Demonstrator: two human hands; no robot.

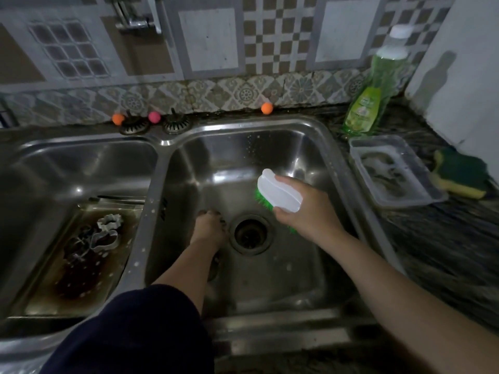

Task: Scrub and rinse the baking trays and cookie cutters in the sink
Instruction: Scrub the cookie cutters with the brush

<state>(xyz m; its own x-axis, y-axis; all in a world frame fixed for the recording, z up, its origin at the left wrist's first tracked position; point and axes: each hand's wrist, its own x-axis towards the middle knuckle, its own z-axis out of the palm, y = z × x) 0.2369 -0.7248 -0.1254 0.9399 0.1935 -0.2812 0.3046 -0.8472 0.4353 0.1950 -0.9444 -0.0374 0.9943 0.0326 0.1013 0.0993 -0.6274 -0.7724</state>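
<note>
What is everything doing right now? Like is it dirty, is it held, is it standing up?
Scrub brush: held in the right hand over the right basin, bristles down.
Left hand: down beside the drain, gripping something small; unclear what.
Baking tray: lying in the left basin, stained brown.
Cookie cutters: resting on the tray.
Soap bottle: upright, cap on.
Sponge: lying on the counter.
Plastic container: open, wet.
</note>
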